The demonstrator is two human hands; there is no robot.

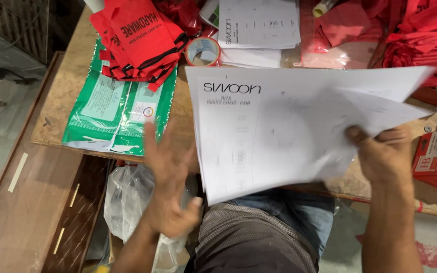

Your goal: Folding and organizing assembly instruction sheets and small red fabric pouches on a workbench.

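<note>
- Sheets (289, 126): white printed stack, mid-frame over the table (72, 76) edge, fanned out and blurred.
- Right hand (380, 154) at 4 o'clock of the stack, pinching its lower right corner, thumb on top.
- Left hand (170, 182) at 8 o'clock, fingers spread, palm up, just beside the sheets' left edge; I can't tell if it touches.
- Red bags (140, 38) at 11 o'clock on green pouches (112, 114).
- Tape roll (203, 51) at 12 o'clock, by more papers (259, 25).
</note>
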